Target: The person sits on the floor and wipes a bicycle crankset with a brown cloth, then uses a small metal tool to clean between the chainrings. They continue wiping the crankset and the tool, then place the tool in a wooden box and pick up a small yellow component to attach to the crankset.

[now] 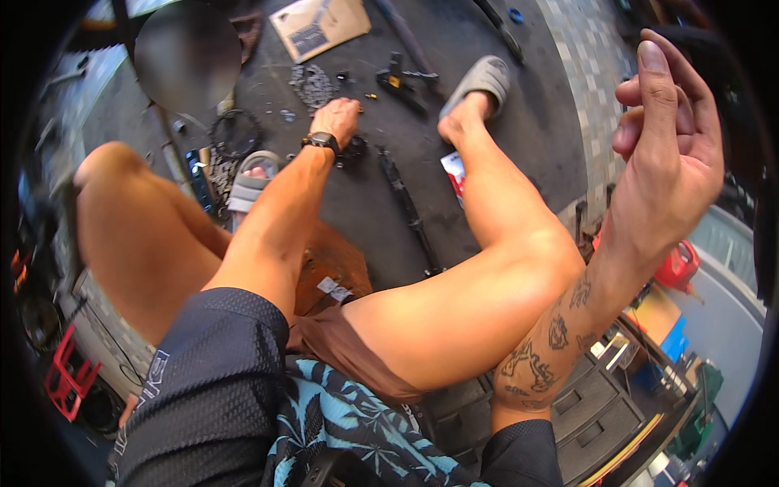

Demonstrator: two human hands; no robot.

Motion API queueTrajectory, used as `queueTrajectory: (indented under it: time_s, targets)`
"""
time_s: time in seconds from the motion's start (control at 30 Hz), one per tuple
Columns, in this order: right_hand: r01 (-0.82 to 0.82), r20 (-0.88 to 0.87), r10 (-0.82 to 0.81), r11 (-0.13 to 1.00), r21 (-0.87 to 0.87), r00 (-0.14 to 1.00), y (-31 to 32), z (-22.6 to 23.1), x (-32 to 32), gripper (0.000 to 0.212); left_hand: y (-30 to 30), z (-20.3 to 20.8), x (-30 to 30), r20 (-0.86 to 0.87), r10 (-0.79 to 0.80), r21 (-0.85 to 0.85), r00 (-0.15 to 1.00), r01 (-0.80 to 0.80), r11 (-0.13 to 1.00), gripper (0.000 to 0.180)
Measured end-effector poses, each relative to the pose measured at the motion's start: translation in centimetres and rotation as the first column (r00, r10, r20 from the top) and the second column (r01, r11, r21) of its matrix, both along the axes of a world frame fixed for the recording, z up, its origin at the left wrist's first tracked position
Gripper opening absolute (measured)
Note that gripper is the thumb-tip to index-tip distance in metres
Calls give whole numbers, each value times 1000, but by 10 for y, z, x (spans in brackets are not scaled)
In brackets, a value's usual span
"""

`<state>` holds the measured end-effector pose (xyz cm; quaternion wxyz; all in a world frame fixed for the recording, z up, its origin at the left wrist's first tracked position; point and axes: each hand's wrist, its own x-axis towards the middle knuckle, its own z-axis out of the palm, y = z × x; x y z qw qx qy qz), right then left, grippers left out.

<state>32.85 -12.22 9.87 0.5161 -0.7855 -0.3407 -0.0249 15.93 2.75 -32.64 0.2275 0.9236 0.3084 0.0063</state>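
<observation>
My left hand [337, 120], with a dark watch [323, 142] on its wrist, reaches down to the dark mat between my feet. Its fingers are curled, and their tips are partly hidden. Small dark parts [352, 149] lie beside it, and a small brass-coloured piece [371, 96] is just past its fingertips. A heap of metal chain [311, 85] lies beyond that hand. My right hand [669, 134] is raised at the far right, away from the mat. Its thumb and a finger come together at the tips, the others bend inward, and I cannot make out anything between them.
A cardboard box [320, 28] lies at the back. A black and yellow tool [395, 81] and a long dark rod [410, 211] rest on the mat [503, 138]. A toothed ring [235, 134] sits near my left slipper [253, 183]. Black drawers [584, 406] stand at the lower right.
</observation>
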Motion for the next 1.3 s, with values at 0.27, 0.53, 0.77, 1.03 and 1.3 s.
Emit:
queueTrajectory:
  time_s: [0.27, 0.53, 0.77, 1.03, 1.3]
  targets:
    - [109, -22, -107, 992, 71, 994, -21, -6, 5, 23, 1, -11, 36, -239, -39, 115, 970, 68, 991, 17]
    - [-3, -118, 23, 986, 168, 993, 19, -1, -12, 21, 6, 33, 24, -48, 402, -203, 914, -403, 892, 29]
    - [-260, -198, 300, 943, 208, 933, 75, 14, -62, 36, 89, 171, -68, 200, 938, -936, 285, -227, 268, 21]
    - [-530, -237, 685, 699, 480, 689, 128, 20, -139, 45, 150, 386, -161, 437, 899, -890, 21, 154, 429, 12]
    - [-669, -291, 788, 615, 417, 542, 170, 45, -167, 92, 121, 474, -184, 869, 493, -491, -45, 46, 870, 24]
